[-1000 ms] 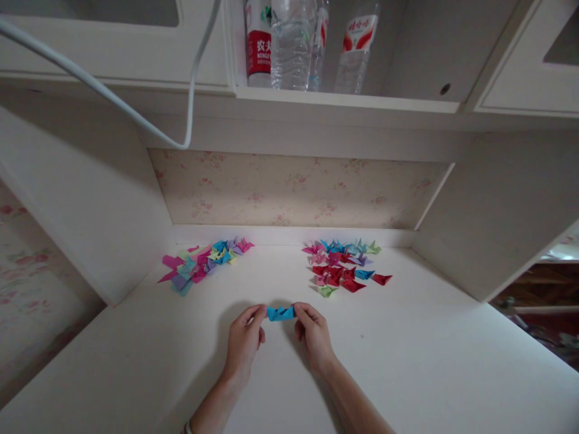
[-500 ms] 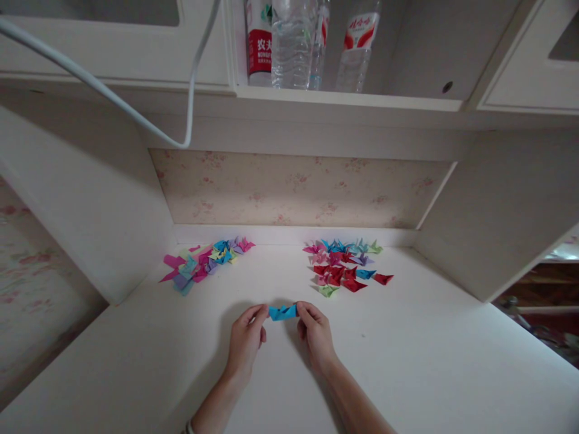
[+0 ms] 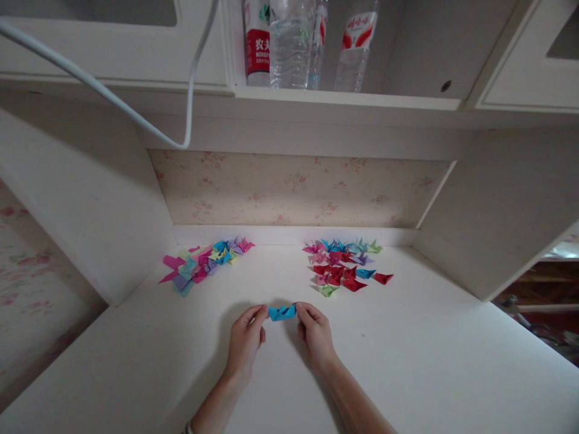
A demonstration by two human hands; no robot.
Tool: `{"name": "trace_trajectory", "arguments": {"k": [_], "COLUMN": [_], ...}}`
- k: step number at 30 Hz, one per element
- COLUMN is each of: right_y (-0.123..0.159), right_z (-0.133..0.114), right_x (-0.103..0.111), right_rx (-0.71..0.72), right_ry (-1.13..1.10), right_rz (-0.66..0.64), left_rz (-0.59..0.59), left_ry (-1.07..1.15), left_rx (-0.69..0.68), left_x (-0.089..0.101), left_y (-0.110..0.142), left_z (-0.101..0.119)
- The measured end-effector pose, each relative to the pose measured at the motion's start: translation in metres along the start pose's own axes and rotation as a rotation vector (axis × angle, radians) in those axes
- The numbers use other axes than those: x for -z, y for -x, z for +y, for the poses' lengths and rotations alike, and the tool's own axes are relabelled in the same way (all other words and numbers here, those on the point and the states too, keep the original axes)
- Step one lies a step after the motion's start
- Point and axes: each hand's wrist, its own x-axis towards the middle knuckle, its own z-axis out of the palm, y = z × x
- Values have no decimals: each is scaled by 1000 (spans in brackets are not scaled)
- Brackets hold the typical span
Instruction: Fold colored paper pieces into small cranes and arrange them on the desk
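At eleven o'clock from the blue folded paper point(image 3: 282, 313), a white cable point(image 3: 136, 117) hung in a bend in front of the upper cabinet point(image 3: 353, 102). At ten o'clock, toward the back of the white worktop point(image 3: 407, 361), lay a loose heap of folded papers point(image 3: 205, 265) in pink, purple, blue, teal and yellow, overlapping one another. The left hand point(image 3: 246, 337) was at eight o'clock, a band partly visible at its wrist, its grip clamped with thumb and finger on the left end of the blue folded paper. That paper, with small points along its upper edge, was stretched level between both hands over the near middle of the worktop. Around twelve o'clock, clear plastic bottles point(image 3: 292, 51) stood in the open cabinet, some with red labels. The right hand point(image 3: 316, 337), at four o'clock, had its grip clamped on the paper's right end. At two o'clock, folded paper pieces point(image 3: 335, 276) sat in rough rows, mostly red and pink, with blue, purple and green ones among them; one red piece point(image 3: 383, 278) lay at the right edge.
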Motion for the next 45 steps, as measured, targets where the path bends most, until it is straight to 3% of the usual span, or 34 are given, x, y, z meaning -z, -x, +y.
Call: {"name": "trace_trajectory", "arguments": {"k": [45], "right_y": [2], "right_z": [-6], "right_x": [-2], "right_rx": [-30], "right_ry": [-53], "right_rz": [-3], "left_rz": [-35], "left_ry": [35], "left_rx": [4], "left_x": [-4], "left_y": [1], "left_z": [1]}}
